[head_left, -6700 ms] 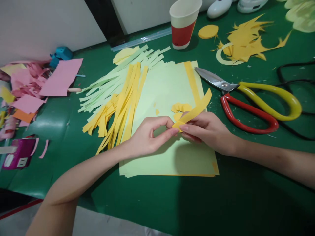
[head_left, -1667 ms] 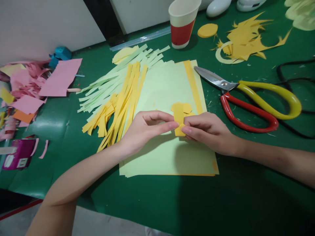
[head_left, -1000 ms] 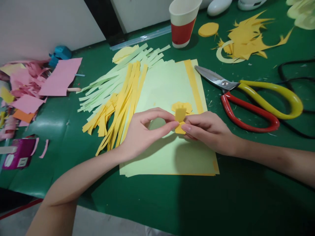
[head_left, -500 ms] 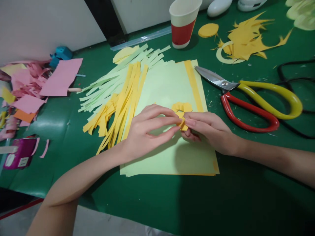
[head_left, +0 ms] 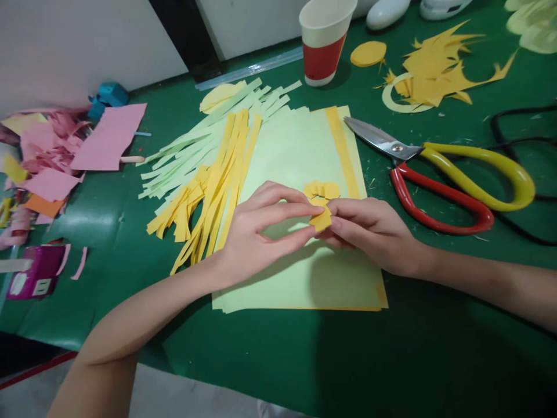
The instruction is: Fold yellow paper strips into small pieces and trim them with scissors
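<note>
Left hand (head_left: 274, 229) and right hand (head_left: 369, 229) pinch folded yellow paper (head_left: 321, 220), apparently to hold its creases; green sheets (head_left: 287, 154) lie beneath the grip.

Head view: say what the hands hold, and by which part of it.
A small yellow paper: the left hand has its grip on the left side, the right hand on the right edge.

The surface (head_left: 243, 354) is green and carries a stack of pale-green sheets (head_left: 285, 148) at centre. Directly on it: red-and-yellow-handled scissors (head_left: 397, 148) at three o'clock, jagged yellow scraps (head_left: 437, 72) at two, an upright paper cup (head_left: 323, 58) at one, pale-green strips (head_left: 208, 150) at ten, a purple box (head_left: 37, 268) at nine.
</note>
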A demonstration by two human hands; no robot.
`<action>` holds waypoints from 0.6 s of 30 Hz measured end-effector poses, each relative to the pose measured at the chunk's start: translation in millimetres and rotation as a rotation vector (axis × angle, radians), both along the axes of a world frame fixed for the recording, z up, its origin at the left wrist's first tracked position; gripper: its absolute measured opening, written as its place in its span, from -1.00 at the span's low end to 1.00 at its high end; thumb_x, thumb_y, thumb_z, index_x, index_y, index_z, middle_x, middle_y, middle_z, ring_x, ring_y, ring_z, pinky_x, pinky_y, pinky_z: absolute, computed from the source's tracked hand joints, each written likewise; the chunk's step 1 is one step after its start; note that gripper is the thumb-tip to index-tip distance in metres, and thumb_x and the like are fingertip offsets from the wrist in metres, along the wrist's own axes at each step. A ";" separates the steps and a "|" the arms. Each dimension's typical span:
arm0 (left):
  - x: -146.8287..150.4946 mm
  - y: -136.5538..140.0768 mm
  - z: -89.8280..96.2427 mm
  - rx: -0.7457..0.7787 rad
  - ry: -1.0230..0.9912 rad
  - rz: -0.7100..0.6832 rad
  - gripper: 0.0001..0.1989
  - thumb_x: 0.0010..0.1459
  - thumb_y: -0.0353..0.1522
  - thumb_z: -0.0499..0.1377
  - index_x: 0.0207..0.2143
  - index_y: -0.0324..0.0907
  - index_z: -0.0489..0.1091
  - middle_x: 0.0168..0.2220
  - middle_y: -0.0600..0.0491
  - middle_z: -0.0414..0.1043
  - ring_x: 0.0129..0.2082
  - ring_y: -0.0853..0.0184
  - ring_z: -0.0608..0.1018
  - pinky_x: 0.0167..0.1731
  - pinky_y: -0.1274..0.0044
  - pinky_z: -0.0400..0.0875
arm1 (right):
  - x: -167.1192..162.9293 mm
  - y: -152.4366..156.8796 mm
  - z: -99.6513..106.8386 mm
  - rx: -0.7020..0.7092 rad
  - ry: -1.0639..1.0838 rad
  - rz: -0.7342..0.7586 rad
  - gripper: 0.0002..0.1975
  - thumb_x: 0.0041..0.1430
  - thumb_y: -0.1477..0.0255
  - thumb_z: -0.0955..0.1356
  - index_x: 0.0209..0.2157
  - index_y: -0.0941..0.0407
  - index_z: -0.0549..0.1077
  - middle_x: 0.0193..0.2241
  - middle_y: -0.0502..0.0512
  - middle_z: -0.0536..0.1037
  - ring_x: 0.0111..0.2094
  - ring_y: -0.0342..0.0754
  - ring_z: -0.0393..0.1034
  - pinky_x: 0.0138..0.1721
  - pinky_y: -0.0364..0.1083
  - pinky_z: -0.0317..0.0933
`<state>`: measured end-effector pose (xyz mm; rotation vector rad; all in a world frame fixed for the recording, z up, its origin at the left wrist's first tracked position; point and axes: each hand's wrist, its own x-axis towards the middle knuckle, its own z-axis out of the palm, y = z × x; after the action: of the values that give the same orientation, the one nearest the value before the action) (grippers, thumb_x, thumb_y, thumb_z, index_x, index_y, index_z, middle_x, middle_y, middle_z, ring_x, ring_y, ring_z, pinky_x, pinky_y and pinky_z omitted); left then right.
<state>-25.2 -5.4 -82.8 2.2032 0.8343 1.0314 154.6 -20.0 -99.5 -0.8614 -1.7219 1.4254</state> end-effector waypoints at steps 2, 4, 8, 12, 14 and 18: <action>0.8 -1.3 -0.1 -0.083 -0.055 0.011 -0.88 0.01 -0.46 0.24 -0.36 -0.12 0.53 -0.38 0.03 0.50 -0.32 0.35 0.51 -0.32 0.49 0.41 | -1.0 -0.2 0.9 0.049 -0.066 -0.060 -0.73 0.17 0.46 0.21 -0.61 0.11 0.24 -0.70 -0.09 0.22 -0.66 -0.24 0.08 -0.64 -0.19 -0.03; 1.8 -2.7 1.4 -0.244 -0.111 0.015 -0.90 0.03 -0.45 0.22 -0.40 -0.12 0.53 -0.40 0.05 0.50 -0.35 0.38 0.51 -0.32 0.50 0.41 | -1.7 -0.3 1.0 0.087 -0.108 -0.111 -0.68 0.17 0.45 0.22 -0.66 0.11 0.19 -0.74 -0.10 0.17 -0.69 -0.25 0.04 -0.66 -0.18 -0.07; 3.9 -4.2 7.5 -0.589 -0.179 0.028 -0.87 0.05 -0.44 0.21 -0.48 -0.12 0.54 -0.41 0.08 0.52 -0.38 0.40 0.52 -0.34 0.53 0.40 | -1.9 0.1 -0.9 0.147 -0.116 -0.091 -0.67 0.17 0.42 0.24 -0.66 0.11 0.20 -0.73 -0.11 0.18 -0.69 -0.27 0.02 -0.69 -0.20 -0.09; 5.4 -4.1 13.0 -0.665 -0.176 0.032 -0.83 0.06 -0.48 0.20 -0.54 -0.14 0.54 -0.45 0.08 0.51 -0.40 0.42 0.50 -0.33 0.55 0.39 | -1.2 0.3 -3.6 0.299 -0.074 0.003 -0.74 0.22 0.47 0.22 -0.55 0.14 0.33 -0.71 -0.12 0.20 -0.68 -0.28 0.05 -0.67 -0.23 -0.06; 5.3 -3.9 14.3 -0.669 -0.161 0.030 -0.82 0.05 -0.49 0.19 -0.54 -0.14 0.54 -0.48 0.08 0.49 -0.41 0.42 0.49 -0.32 0.55 0.38 | -0.3 0.4 -3.9 0.298 -0.065 0.019 -0.72 0.23 0.49 0.20 -0.56 0.15 0.31 -0.71 -0.13 0.18 -0.68 -0.29 0.04 -0.65 -0.23 -0.05; 3.1 -2.8 13.3 -0.714 -0.130 0.041 -0.86 0.03 -0.43 0.21 -0.54 -0.13 0.54 -0.50 0.11 0.48 -0.46 0.43 0.47 -0.39 0.56 0.35 | 2.4 0.9 -2.3 0.160 -0.056 0.058 -0.67 0.23 0.46 0.21 -0.63 0.13 0.26 -0.72 -0.12 0.17 -0.67 -0.27 0.05 -0.64 -0.22 -0.06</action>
<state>-22.0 -8.2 -69.6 1.5066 0.9989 0.7278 157.0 -19.1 -101.8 -0.7771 -1.8881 1.2912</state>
